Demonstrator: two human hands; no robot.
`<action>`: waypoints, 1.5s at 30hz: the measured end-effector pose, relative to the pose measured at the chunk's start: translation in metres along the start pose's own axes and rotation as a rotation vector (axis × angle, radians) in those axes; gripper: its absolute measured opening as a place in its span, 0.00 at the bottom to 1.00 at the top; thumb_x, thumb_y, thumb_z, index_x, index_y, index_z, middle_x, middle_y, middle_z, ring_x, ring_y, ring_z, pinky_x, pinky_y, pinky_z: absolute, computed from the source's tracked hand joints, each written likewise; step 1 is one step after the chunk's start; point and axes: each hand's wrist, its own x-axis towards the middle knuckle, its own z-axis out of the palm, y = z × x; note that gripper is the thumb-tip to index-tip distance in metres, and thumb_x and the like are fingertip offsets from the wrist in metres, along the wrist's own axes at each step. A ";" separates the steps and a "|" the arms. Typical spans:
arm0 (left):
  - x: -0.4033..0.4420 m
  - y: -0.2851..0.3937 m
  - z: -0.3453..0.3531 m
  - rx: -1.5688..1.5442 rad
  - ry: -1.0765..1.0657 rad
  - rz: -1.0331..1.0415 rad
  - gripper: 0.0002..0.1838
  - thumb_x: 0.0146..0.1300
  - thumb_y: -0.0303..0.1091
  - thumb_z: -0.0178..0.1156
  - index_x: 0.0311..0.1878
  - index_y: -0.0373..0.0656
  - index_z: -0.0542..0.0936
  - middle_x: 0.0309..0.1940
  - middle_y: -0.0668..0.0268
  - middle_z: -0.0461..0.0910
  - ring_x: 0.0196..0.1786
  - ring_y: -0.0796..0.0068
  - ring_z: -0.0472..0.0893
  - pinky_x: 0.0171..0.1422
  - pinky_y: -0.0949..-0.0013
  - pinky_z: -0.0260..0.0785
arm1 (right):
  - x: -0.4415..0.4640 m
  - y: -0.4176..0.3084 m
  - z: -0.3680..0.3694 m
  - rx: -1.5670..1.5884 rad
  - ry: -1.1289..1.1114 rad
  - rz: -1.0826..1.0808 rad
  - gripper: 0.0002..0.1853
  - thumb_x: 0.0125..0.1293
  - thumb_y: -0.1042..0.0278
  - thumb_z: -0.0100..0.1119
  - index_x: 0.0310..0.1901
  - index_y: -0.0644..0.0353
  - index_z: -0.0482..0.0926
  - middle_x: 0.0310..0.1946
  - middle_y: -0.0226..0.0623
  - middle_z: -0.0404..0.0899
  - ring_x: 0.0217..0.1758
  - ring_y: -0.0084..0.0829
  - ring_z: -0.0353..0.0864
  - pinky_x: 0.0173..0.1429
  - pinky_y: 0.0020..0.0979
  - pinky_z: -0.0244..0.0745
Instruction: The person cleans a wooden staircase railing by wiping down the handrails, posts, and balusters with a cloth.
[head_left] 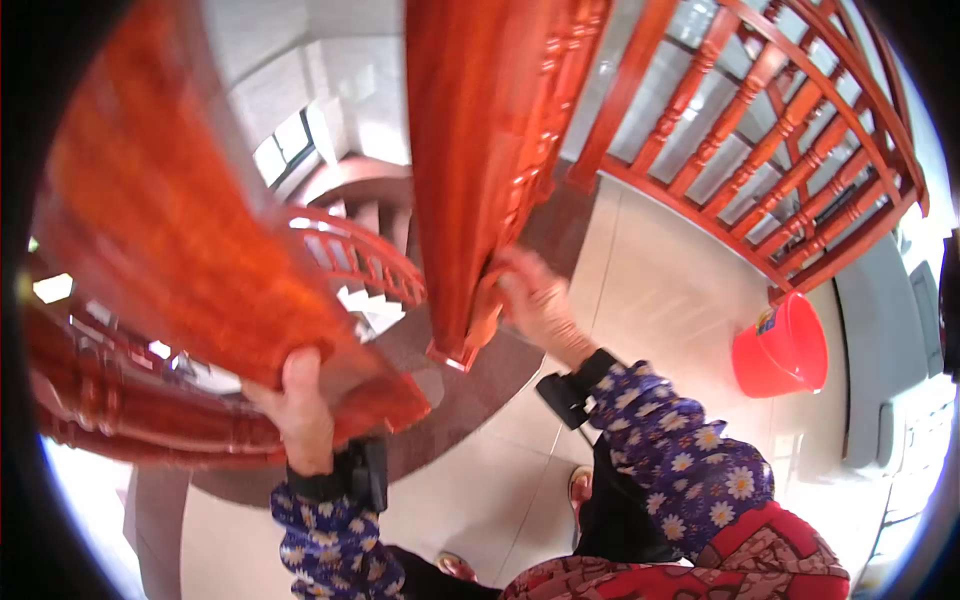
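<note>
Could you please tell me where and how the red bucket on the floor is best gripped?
The red bucket is probably best gripped by its rim, with the right hand, from above on the person's own side: it stands to the right and widens from base to rim, while the wooden railing lies beyond it. I cannot make out a handle.

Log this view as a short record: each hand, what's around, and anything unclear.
Left hand: on the broad wooden handrail, thumb uppermost
Right hand: motion-blurred, at the near end of the central wooden railing section, beside an orange item
Floor: red bucket on pale tiles, near the baluster railing
Below: curved stair steps
Unclear: what the orange item is; whether the right hand grips it
</note>
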 end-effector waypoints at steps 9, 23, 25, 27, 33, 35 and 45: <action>-0.010 0.006 -0.017 0.128 0.101 -0.033 0.55 0.57 0.54 0.66 0.76 0.37 0.45 0.71 0.54 0.56 0.69 0.57 0.62 0.75 0.57 0.52 | -0.014 0.012 0.023 0.096 -0.063 0.220 0.19 0.65 0.63 0.57 0.55 0.61 0.76 0.34 0.51 0.83 0.40 0.50 0.85 0.45 0.42 0.80; -0.008 0.012 -0.070 0.134 0.061 0.059 0.48 0.60 0.70 0.53 0.72 0.42 0.58 0.68 0.57 0.62 0.67 0.59 0.65 0.68 0.57 0.61 | -0.006 -0.006 0.020 0.349 -0.104 0.465 0.13 0.66 0.63 0.59 0.45 0.64 0.77 0.31 0.40 0.83 0.35 0.30 0.85 0.37 0.30 0.80; -0.007 0.010 -0.086 0.175 0.059 0.027 0.45 0.63 0.68 0.51 0.72 0.42 0.59 0.68 0.58 0.62 0.67 0.60 0.65 0.69 0.56 0.60 | 0.002 -0.028 0.005 0.653 0.076 0.518 0.12 0.69 0.63 0.56 0.47 0.63 0.76 0.33 0.36 0.82 0.34 0.29 0.84 0.34 0.29 0.79; -0.008 0.019 -0.082 0.194 0.200 0.022 0.43 0.64 0.67 0.49 0.71 0.42 0.60 0.67 0.58 0.62 0.66 0.59 0.65 0.69 0.55 0.60 | 0.014 -0.029 -0.015 0.980 -0.046 0.400 0.15 0.72 0.65 0.52 0.55 0.62 0.73 0.34 0.33 0.80 0.34 0.26 0.82 0.30 0.26 0.79; 0.003 0.034 -0.068 0.255 0.234 0.081 0.44 0.61 0.68 0.49 0.70 0.43 0.62 0.68 0.56 0.60 0.66 0.58 0.64 0.68 0.51 0.62 | 0.014 -0.024 0.003 0.786 -0.267 0.502 0.21 0.76 0.65 0.46 0.68 0.57 0.64 0.32 0.35 0.80 0.29 0.26 0.83 0.29 0.26 0.82; 0.006 0.038 -0.067 0.264 0.097 0.119 0.45 0.60 0.70 0.49 0.70 0.44 0.62 0.69 0.57 0.59 0.67 0.58 0.64 0.69 0.51 0.62 | 0.019 -0.028 -0.004 0.697 -0.385 0.576 0.21 0.76 0.64 0.46 0.68 0.53 0.64 0.31 0.34 0.80 0.26 0.25 0.83 0.28 0.25 0.84; 0.006 0.039 -0.063 0.221 0.151 0.103 0.44 0.61 0.69 0.51 0.70 0.46 0.61 0.69 0.59 0.60 0.67 0.59 0.64 0.70 0.52 0.62 | 0.018 -0.030 0.000 0.603 -0.321 0.544 0.22 0.75 0.68 0.47 0.68 0.52 0.65 0.36 0.34 0.79 0.27 0.22 0.79 0.30 0.24 0.84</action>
